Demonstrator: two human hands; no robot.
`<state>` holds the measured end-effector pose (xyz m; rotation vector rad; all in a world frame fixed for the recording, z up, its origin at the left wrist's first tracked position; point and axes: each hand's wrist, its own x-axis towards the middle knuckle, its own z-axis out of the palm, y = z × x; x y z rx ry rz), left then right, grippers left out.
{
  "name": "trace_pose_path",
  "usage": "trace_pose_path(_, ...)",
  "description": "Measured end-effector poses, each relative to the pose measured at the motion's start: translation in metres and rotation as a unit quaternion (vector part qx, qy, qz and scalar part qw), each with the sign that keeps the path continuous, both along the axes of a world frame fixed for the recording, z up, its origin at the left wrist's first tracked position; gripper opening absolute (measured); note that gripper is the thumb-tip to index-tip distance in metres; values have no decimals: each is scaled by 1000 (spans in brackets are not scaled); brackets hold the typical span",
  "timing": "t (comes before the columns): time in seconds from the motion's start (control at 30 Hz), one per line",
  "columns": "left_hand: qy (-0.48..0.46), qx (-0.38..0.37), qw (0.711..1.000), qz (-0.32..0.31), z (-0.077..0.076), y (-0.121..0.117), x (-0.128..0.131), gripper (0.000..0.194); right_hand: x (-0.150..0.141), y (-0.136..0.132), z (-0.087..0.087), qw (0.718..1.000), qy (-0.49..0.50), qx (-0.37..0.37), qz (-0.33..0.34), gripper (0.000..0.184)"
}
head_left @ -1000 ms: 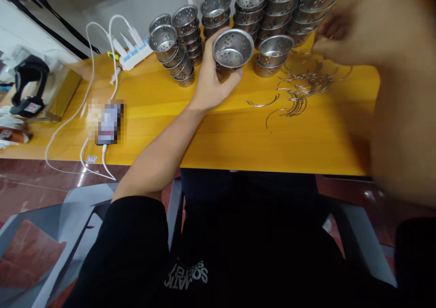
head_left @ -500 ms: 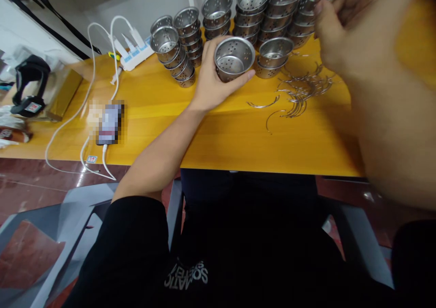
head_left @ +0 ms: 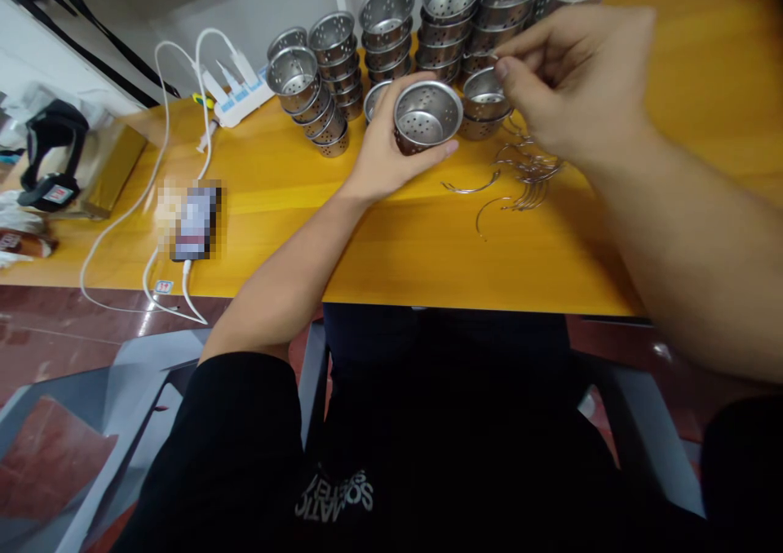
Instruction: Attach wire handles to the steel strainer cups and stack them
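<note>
My left hand point(head_left: 380, 157) is wrapped round a small perforated metal cup point(head_left: 428, 117), its open mouth tilted up toward me. Up and to the right of it, my right hand point(head_left: 575, 88) pinches a thin wire point(head_left: 480, 56) between thumb and fingertips; only a short end of it shows. A two-high stack of perforated cups point(head_left: 483, 121) stands just beyond the held cup, partly behind my right fingers. Below my right hand, several loose curved wire handles point(head_left: 526, 174) lie in a heap on the yellow table point(head_left: 428, 251).
Several stacks of perforated cups point(head_left: 385, 35) line the back of the table. To the left are a white power strip point(head_left: 245, 100), a phone point(head_left: 199, 223) on a charging cable and a black strap device point(head_left: 55, 153) by a cardboard box point(head_left: 119, 170). A grey chair point(head_left: 140, 373) stands in front.
My right hand has come down and left from the tall stacks at the right, toward the held cup. The cup in my left hand has shifted slightly right and down.
</note>
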<state>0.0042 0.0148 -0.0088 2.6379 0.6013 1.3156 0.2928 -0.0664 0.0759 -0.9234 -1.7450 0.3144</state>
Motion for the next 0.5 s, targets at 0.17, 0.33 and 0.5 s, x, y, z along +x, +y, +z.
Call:
trace_pose_path(0.17, -29, -72, 996, 47, 8, -14, 12, 75, -13, -10, 3, 999, -8, -43, 29, 47)
trace_pose_path(0.33, 10, -78, 995, 57, 11, -26, 18, 76, -27, -25, 9, 996, -9, -84, 21, 22)
trace_pose_path(0.5, -26, -82, 992, 97, 11, -38, 22, 78, -32, -28, 11, 995, -15, -99, 5, 19)
